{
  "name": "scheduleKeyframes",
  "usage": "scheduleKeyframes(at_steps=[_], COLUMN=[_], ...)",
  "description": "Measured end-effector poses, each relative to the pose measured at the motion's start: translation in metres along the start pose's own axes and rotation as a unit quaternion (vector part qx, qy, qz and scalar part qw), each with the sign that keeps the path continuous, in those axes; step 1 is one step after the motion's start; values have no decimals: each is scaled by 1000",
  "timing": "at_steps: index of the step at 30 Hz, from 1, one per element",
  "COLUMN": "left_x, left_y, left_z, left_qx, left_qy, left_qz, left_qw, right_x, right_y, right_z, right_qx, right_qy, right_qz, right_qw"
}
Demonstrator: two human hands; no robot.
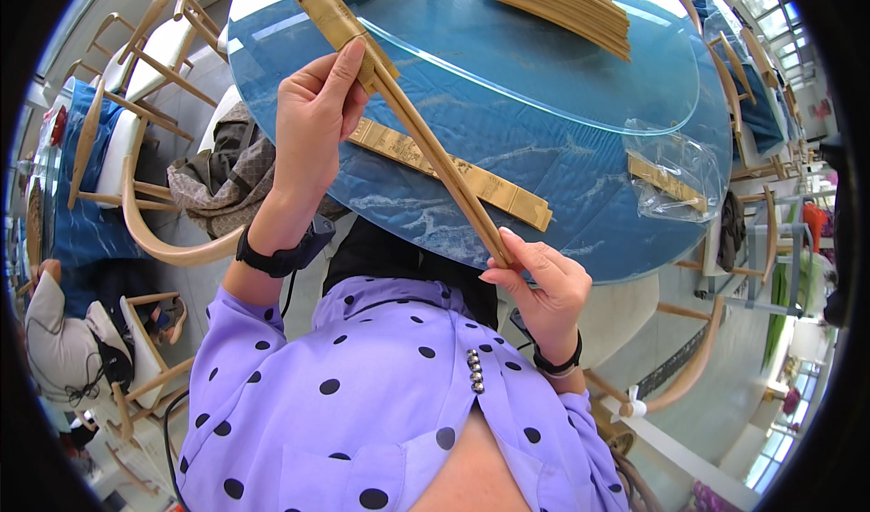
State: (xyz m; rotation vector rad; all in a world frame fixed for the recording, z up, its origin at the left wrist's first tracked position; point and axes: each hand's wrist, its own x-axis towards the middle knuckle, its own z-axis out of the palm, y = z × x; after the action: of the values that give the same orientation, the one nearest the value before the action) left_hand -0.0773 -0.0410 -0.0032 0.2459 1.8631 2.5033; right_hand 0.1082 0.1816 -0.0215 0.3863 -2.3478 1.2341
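A pair of brown chopsticks (435, 154) runs slantwise between my hands, partly inside a gold patterned paper sleeve (322, 6). My left hand (313, 127) is closed, its thumb pressed on the sleeve near where the sticks come out. The lower ends of the sticks are pinched between the thumb and fingers of my right hand (544, 285), near the table edge. Below the sticks, another flat gold sleeve (503, 195) lies on the blue table (580, 181); the chopsticks cross over its middle in view. The sleeve's upper end is cut off by the frame.
A glass turntable (507, 68) covers the table's far part, bearing a stack of gold sleeves (557, 9). A crumpled clear plastic bag (671, 154) with a gold strip lies at right. Left stand wooden chairs (149, 240) and a brown patterned bag (231, 172). A person (68, 340) sits far left.
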Motion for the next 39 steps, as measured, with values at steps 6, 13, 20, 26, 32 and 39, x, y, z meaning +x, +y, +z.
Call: scheduleKeyframes(at_steps=[6, 13, 20, 26, 32, 39], left_x=[4, 1, -26, -18, -19, -39], left_y=[-1, -7, -14, -6, -6, -13], left_z=[-5, 2, 19, 21, 19, 35], left_qx=[30, 29, 54, 25, 51, 44], left_qy=[2, -31, -110, -69, -54, -115], left_qz=[17, 35, -20, -29, 20, -32], left_qw=[999, 999, 992, 997, 997, 992], right_x=[7, 5, 13, 12, 13, 22], right_y=[5, -8, -11, -11, -12, -8], right_z=[1, 2, 11, 12, 5, 15], right_qx=[-89, -9, -15, -78, -92, -72], right_qy=[23, -16, 13, 11, 20, 31], right_qz=[-88, 7, 9, -22, -62, -44], right_qw=[992, 1000, 1000, 997, 994, 996])
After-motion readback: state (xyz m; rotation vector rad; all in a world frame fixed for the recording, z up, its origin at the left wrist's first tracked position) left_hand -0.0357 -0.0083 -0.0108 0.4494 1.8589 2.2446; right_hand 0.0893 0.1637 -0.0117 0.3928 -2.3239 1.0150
